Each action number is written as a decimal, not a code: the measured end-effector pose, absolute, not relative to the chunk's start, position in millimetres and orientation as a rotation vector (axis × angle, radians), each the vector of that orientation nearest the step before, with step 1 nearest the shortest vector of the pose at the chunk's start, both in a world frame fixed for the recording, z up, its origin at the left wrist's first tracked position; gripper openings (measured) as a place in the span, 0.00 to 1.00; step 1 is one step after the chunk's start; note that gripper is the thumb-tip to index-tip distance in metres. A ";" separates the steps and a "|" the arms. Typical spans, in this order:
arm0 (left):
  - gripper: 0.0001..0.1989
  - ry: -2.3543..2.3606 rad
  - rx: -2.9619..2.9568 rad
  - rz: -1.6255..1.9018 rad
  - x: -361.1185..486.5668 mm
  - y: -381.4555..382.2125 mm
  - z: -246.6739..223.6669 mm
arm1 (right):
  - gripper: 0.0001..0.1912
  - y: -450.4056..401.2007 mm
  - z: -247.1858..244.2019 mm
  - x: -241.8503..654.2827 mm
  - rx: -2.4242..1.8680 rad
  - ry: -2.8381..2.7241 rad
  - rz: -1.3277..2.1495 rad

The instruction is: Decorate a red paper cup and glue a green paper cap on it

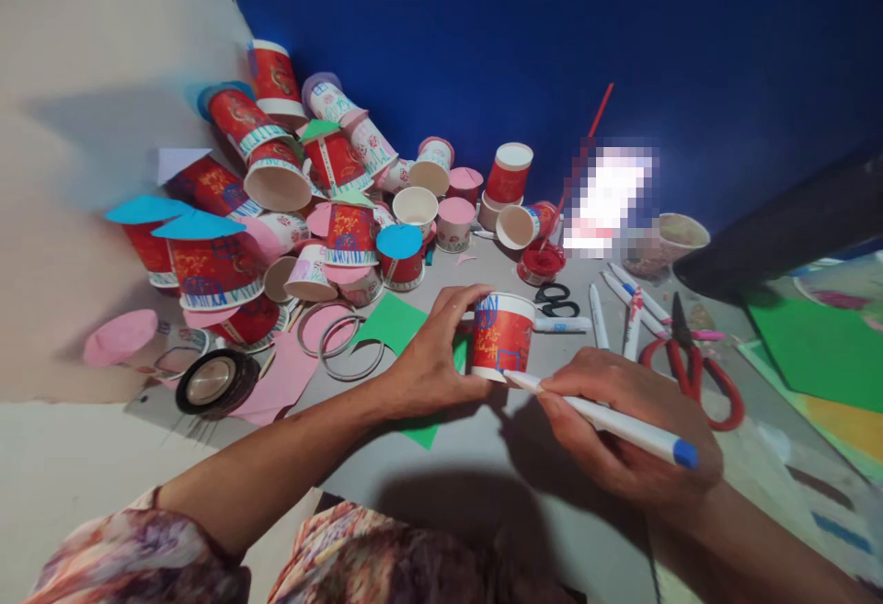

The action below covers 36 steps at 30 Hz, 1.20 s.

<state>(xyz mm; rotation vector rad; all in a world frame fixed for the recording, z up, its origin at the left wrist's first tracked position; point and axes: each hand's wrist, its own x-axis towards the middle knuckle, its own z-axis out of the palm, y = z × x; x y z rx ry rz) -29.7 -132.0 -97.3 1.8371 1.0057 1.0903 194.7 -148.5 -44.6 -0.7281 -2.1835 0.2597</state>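
A small red paper cup (507, 333) with white edges is held between the thumb and fingers of my left hand (441, 347). Blue marks and a blue square outline show on its red side. My right hand (621, 429) grips a white marker pen (613, 420) with a blue end. The pen's tip meets the cup near its lower edge. Behind the cup, black-handled scissors (554, 301) and another white marker (562, 324) lie on the table. Green paper (393, 324) lies beyond my left wrist and partly under it.
Decorated paper cups (221, 259) with paper tops crowd the left and back. Red-handled shears (693, 365), several markers (631, 319) and a red glue pot (542, 264) with a brush stand right of centre. Silver bangles (351, 360) and a black tape roll (215, 381) lie left.
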 end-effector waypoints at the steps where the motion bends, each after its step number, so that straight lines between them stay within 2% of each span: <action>1: 0.46 1.003 1.829 1.094 -29.7 -131.9 -97.0 | 0.05 -148.6 -44.0 195.3 -0.736 -2.190 0.249; 10: 0.44 1.026 1.777 1.070 -29.9 -131.2 -92.2 | 0.04 -151.6 -51.1 197.2 -0.789 -2.051 0.252; 23: 0.45 1.032 1.809 1.060 -31.7 -129.9 -93.7 | 0.06 -152.5 -58.7 202.1 -0.860 -1.904 0.326; 36: 0.46 1.024 1.938 1.038 -28.6 -134.3 -94.4 | 0.04 -149.8 -49.6 191.2 -0.724 -2.120 0.227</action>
